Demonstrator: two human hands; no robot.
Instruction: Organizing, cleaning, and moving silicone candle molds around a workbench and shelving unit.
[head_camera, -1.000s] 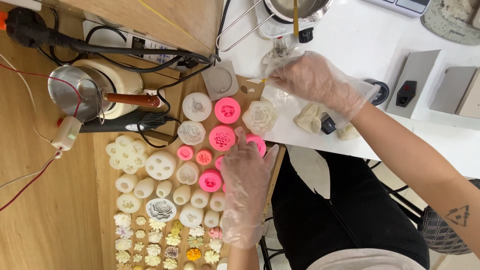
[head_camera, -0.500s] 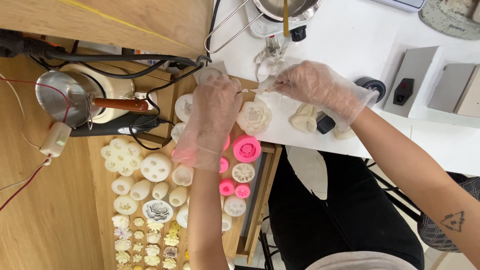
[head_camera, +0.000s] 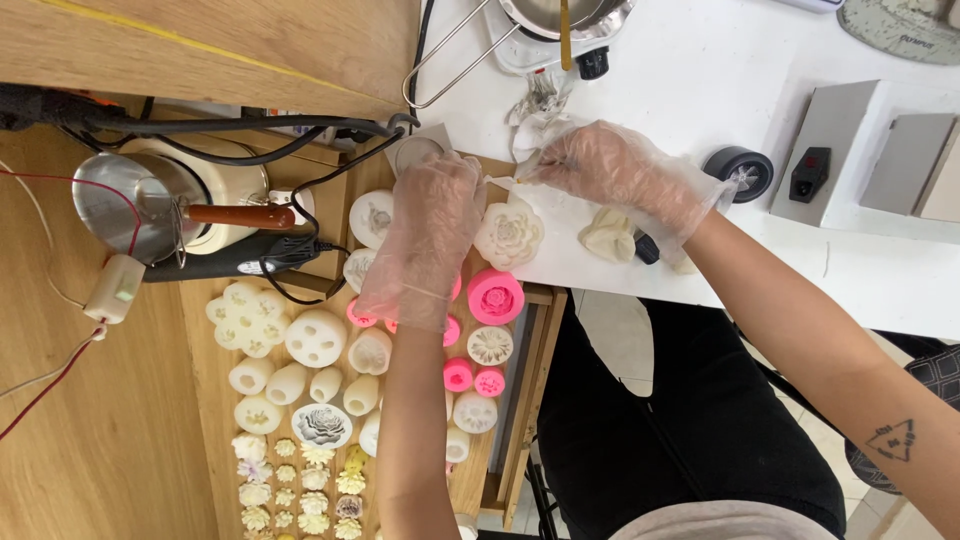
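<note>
1. Fingers of the left hand, in a loose clear glove, are curled downward and bunched above the white and pink moulds; whether they pinch anything cannot be told from this view.
2. Fingers of the right hand, also gloved, are pressed together, pinching the edge of a thin clear plastic piece on the white tabletop.
3. Plastic piece lies just above the white flower-shaped mould, between the two hands.
4. Judgement: steadying one edge with the left hand while the right pulls slowly and low would likely keep the film from tearing or dragging the flower mould.
5. Pink round mould sits just below the flower mould, near the wooden tray edge.
6. Farther out: small metal pan with wooden handle at left; steel pot at top, cut off by the frame.
7. Hard to make out: left fingertips and what lies under that palm. Pale lump beneath the right wrist is partly covered.
</note>
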